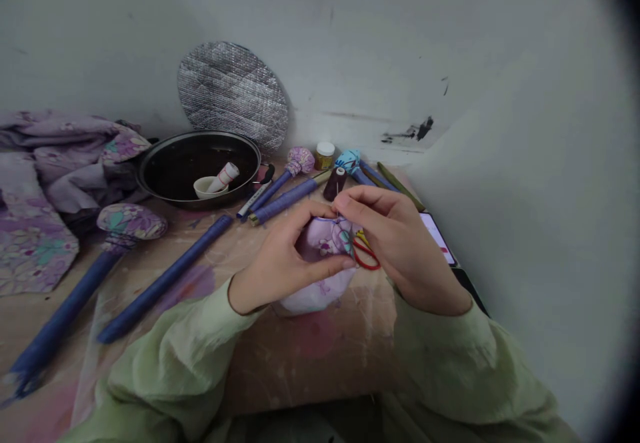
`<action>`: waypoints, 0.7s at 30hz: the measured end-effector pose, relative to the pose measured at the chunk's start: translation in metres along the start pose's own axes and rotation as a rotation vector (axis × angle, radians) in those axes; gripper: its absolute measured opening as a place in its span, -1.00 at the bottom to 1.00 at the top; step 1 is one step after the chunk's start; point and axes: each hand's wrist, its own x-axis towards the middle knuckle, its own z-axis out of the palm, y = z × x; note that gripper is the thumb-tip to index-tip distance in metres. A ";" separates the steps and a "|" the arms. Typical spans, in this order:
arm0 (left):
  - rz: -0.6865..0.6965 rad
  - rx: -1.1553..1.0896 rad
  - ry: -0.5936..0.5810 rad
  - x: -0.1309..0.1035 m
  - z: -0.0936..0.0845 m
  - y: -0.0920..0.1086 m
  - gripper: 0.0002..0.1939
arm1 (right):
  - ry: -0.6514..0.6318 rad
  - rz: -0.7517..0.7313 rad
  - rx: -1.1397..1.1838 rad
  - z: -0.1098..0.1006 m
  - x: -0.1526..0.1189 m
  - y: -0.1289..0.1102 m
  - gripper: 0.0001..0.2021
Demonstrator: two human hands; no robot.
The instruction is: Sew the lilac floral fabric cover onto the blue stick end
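My left hand is wrapped round a piece of purple floral cloth, thumb in front and fingers behind its upper edge. Below that hand, a paler part of the cloth bulges out over the table. At the cloth's top edge, the fingertips of my right hand are pinched on a thin, needle-like sliver. Just behind the fingers stands a spool of dark thread. Red-handled scissors lie beside the cloth, partly hidden by my right hand.
A black pan holding a small cup stands at the back left. Several blue-wrapped sticks, one a cloth-headed mallet, lie about. Floral cloth is heaped at left. A lidded jar and a phone are nearby.
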 end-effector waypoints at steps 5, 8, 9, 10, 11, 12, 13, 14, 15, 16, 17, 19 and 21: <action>-0.043 -0.006 0.021 0.000 0.002 0.003 -0.63 | 0.010 0.006 -0.018 0.001 0.000 0.002 -0.86; -0.045 -0.040 -0.012 -0.001 0.000 0.004 -0.67 | 0.013 -0.018 -0.013 0.000 0.000 0.003 -0.87; -0.048 -0.054 -0.021 -0.001 0.000 0.004 -0.68 | 0.011 -0.022 -0.013 0.000 0.000 0.003 -0.88; -0.054 -0.067 -0.023 -0.001 -0.001 0.004 -0.71 | 0.008 -0.023 -0.014 0.000 0.001 0.003 -0.87; -0.059 -0.078 -0.020 -0.002 -0.001 0.003 -0.74 | 0.002 -0.023 -0.017 0.000 0.001 0.003 -0.87; -0.063 -0.086 -0.014 -0.002 -0.001 0.003 -0.78 | -0.003 -0.023 -0.020 0.000 0.001 0.003 -0.87; -0.064 -0.090 -0.008 -0.002 -0.002 0.002 -0.82 | -0.006 -0.025 -0.022 0.000 0.000 0.003 -0.87; -0.061 -0.091 -0.003 -0.002 -0.002 0.002 -0.85 | -0.007 -0.023 -0.022 0.000 0.000 0.003 -0.87; -0.058 -0.091 0.000 -0.002 -0.001 0.002 -0.86 | -0.009 -0.021 -0.020 0.000 0.000 0.003 -0.87; -0.057 -0.088 0.001 -0.002 -0.001 0.001 -0.87 | -0.010 -0.017 -0.015 0.000 0.000 0.003 -0.87; -0.059 -0.085 0.002 -0.002 -0.001 0.001 -0.87 | -0.012 -0.013 -0.011 0.001 0.000 0.003 -0.87; -0.065 -0.081 0.012 -0.001 -0.001 0.002 -0.89 | -0.019 -0.007 -0.006 0.001 0.000 0.003 -0.87; -0.063 -0.074 0.019 0.000 -0.002 0.003 -0.88 | -0.018 -0.008 -0.021 0.001 -0.001 0.002 -0.87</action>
